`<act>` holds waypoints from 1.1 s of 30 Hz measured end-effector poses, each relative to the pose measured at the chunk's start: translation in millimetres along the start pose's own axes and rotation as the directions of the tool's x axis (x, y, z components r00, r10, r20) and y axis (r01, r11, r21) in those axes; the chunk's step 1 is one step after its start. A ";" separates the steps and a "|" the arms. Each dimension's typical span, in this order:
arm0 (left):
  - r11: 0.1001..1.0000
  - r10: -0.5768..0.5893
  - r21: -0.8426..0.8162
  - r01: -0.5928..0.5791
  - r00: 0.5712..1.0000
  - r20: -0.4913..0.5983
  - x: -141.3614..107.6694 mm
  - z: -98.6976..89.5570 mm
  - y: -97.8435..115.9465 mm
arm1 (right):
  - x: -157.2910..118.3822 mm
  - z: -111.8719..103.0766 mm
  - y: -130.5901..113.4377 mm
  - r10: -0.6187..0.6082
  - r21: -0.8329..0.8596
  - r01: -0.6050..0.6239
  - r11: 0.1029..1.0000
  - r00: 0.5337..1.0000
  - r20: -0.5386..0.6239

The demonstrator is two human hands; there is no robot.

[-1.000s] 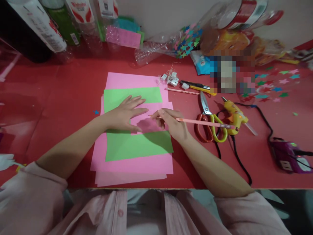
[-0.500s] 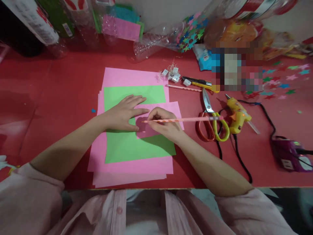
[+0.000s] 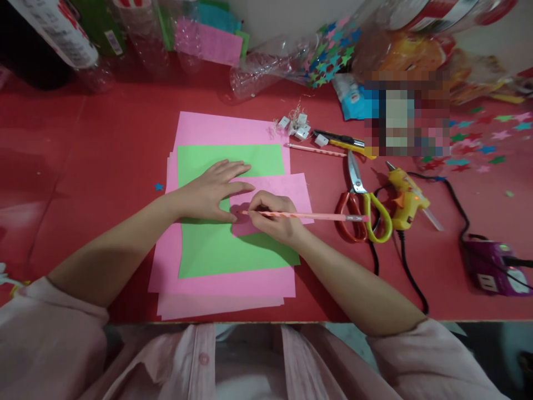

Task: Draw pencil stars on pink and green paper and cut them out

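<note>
My right hand (image 3: 275, 218) is closed around a pink pencil (image 3: 320, 215), whose tip points left at a small pink paper (image 3: 287, 186). Whether the tip touches the paper I cannot tell. Spread flat, my left hand (image 3: 216, 190) presses on the green sheet (image 3: 237, 258), its thumb and forefinger reaching the left edge of the small pink paper. Beneath the green sheet lie several larger pink sheets (image 3: 233, 286), stacked a little askew.
Right of the papers lie scissors (image 3: 357, 200), a yellow glue gun (image 3: 406, 194) with its cord, and a purple power box (image 3: 493, 266). Behind are a second pencil (image 3: 316, 150), a cutter (image 3: 345, 143), small white tags (image 3: 302, 130) and a clear plastic bottle (image 3: 266, 66) near paper stars.
My right hand has shifted slightly down and left, and the pencil's eraser end has swung lower. My left hand stays in place.
</note>
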State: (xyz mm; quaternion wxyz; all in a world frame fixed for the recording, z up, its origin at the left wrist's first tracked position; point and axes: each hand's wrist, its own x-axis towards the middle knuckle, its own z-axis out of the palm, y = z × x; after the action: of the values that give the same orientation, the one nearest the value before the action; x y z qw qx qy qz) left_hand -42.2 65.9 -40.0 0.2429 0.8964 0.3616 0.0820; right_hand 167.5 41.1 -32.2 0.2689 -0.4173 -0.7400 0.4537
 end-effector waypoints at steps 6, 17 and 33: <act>1.000 -0.005 0.009 0.005 1.000 0.005 -0.3 -0.6 0.6 | -0.4 -0.9 2.5 0.015 0.008 -0.016 1.000 0.999 0.038; 1.000 -0.012 -0.010 0.012 1.000 0.000 -0.2 -0.3 0.4 | 0.6 -3.6 3.1 -0.026 0.009 0.025 1.000 0.996 0.080; 1.000 -0.022 -0.009 0.022 1.000 0.008 1.1 -1.6 0.9 | 2.7 3.6 3.8 0.017 -0.053 -0.020 0.998 0.999 -0.050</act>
State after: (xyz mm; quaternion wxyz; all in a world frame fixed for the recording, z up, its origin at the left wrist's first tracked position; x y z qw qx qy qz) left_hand -41.3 66.7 -38.2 0.2494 0.8915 0.3703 0.0775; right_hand 164.8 42.7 -37.1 0.2717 -0.4423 -0.7411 0.4258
